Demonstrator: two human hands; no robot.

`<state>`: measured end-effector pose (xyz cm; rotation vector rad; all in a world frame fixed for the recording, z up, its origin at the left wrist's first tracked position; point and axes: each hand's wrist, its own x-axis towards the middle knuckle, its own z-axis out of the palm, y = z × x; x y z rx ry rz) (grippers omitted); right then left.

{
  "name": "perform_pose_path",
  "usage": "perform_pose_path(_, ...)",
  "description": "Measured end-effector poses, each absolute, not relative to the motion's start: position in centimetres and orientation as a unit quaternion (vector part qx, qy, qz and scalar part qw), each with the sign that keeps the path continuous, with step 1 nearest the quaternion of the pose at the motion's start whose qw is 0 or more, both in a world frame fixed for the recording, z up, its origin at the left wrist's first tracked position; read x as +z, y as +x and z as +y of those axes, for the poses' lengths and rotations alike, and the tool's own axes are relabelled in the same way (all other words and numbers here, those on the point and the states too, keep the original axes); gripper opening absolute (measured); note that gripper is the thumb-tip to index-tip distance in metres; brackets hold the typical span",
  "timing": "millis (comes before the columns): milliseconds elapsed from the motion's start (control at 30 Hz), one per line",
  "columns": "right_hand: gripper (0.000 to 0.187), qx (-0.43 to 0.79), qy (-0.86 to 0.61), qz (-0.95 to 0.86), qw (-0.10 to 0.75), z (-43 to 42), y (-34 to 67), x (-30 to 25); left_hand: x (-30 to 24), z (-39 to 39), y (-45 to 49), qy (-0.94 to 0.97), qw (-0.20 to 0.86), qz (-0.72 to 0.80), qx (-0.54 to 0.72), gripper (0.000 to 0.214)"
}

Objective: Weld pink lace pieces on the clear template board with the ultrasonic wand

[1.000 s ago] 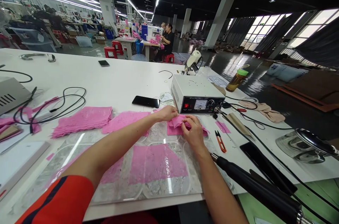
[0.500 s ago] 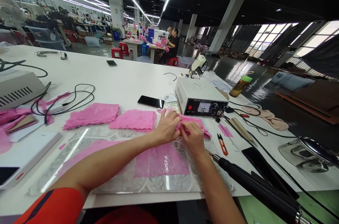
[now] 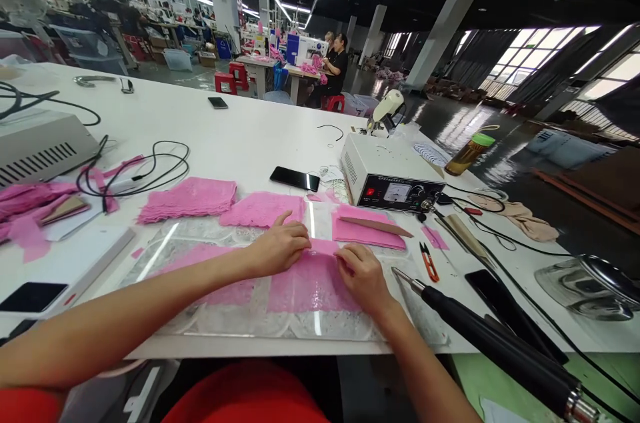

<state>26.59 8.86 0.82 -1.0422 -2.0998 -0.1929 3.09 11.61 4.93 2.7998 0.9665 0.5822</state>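
Observation:
A strip of pink fabric (image 3: 324, 246) stretches between my two hands, low over the clear plastic board (image 3: 220, 329). My left hand (image 3: 281, 244) pinches its left end, and my right hand (image 3: 364, 275) pinches its right end. Under the board, or on it, a larger pink sheet (image 3: 313, 289) shows; I cannot tell which. Just beyond my right hand lies a pink fabric stack (image 3: 370, 228) with a brown pointed strip (image 3: 377, 225) across it. Two more pink stacks, a left one (image 3: 187, 199) and a middle one (image 3: 263, 209), lie behind the board.
To the right are orange-handled thread snips (image 3: 429, 263) and a black handheld tool with a metal tip (image 3: 490, 333). A white control box (image 3: 393, 173) stands behind, near a phone (image 3: 295, 178). A glass pot (image 3: 587, 286) and cables lie far right. A co-worker (image 3: 337, 69) sits beyond the table.
Both hands have come nearer from the right-hand stack to the board, now holding the pink strip between them. The stack and brown strip are uncovered. The view has shifted slightly.

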Motion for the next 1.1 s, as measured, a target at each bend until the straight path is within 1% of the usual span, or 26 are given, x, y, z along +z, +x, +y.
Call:
perform_pose_path(200,0.019,-0.06,-0.358,-0.866,0.344,6.4,27.2,0.6,4.6,8.3,1.0,0.948,0.077,0.272,0.146,0.023)
perform_pose_path(367,0.023,-0.053,-0.344,-0.878,0.33,5.3,28.5,0.3,3.7,6.7,0.7,0.954,0.073,0.264,0.125,0.023)
perform_pose_path(567,0.023,-0.044,-0.366,-0.871,0.326,5.1,29.5,0.0,3.3,6.8,0.5,0.948,0.095,0.276,0.128,0.026)
perform_pose_path(833,0.026,-0.026,-0.372,-0.873,0.314,3.9,30.3,0.2,3.6,6.1,0.7,0.955,0.07,0.252,0.139,0.024)
perform_pose_path(967,0.024,-0.001,-0.378,-0.873,0.306,3.4,30.5,0.5,3.8,5.6,0.9,0.948,0.104,0.272,0.128,0.024)
perform_pose_path(1100,0.022,0.047,-0.398,-0.86,0.317,3.3,30.6,0.8,4.3,5.5,1.2,0.932,0.152,0.306,0.116,0.024)
